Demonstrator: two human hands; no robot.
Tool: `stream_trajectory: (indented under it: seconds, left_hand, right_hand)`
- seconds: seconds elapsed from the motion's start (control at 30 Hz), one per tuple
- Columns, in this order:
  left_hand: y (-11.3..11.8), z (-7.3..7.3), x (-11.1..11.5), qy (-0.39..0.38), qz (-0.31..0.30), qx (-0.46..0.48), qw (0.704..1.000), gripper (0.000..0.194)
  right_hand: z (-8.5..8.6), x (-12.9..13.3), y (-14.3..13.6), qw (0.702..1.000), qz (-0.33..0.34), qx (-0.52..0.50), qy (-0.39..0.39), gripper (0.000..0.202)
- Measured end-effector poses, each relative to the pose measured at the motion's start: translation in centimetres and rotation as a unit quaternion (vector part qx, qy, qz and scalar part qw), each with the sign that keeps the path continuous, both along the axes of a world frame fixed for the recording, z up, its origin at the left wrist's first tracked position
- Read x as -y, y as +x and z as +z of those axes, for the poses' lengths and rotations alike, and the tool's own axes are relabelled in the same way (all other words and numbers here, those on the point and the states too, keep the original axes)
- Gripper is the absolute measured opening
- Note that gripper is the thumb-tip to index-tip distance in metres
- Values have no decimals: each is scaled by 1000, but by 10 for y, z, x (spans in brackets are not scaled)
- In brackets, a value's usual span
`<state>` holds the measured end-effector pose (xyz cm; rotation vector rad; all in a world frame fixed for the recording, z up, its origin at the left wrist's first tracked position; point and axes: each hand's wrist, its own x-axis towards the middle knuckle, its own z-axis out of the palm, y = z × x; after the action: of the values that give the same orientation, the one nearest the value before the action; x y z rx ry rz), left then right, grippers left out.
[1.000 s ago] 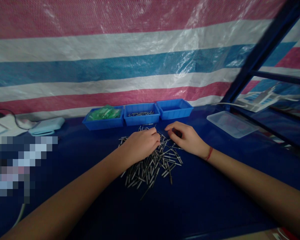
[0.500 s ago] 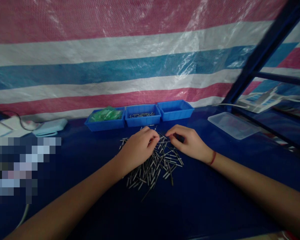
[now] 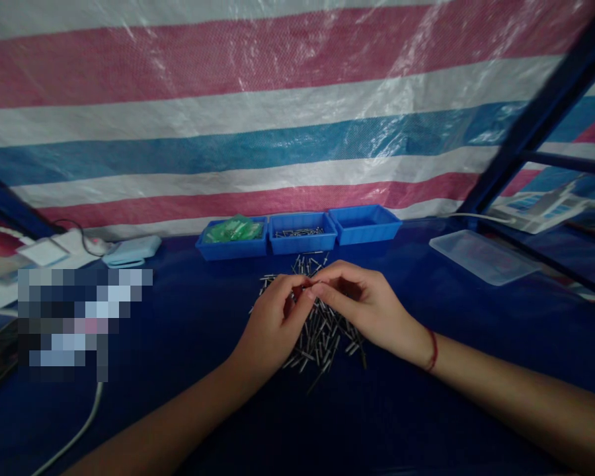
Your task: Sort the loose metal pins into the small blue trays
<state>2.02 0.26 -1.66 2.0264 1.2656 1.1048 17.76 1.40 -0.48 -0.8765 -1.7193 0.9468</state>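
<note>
Above a loose pile of metal blind rivets, my left hand and my right hand meet at the fingertips. Thumb and index finger are pinched together on both hands. Whatever sits between the tips is too small and too hidden to make out. The rivets are thin silvery pins with a thicker part, lying in all directions on the blue table. My hands cover part of the pile. A red cord circles my right wrist.
Behind the pile stand three blue bins: one with green plastic bags, a middle bin holding small metal pieces, and a right bin. A clear plastic lid lies right. Cable and light-blue case lie left.
My hands were apart over the pile; now their fingertips touch. My right hand has come left to my left hand. The view has shifted, so the bins appear further right.
</note>
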Motion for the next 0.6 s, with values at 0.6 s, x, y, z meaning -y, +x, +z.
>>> stream_trajectory:
  seconds: [0.6]
  left_hand:
    - [1, -2, 10, -15, -10, 70, 997, 3]
  right_hand:
    - [-6, 15, 7, 999, -35, 3, -18, 9]
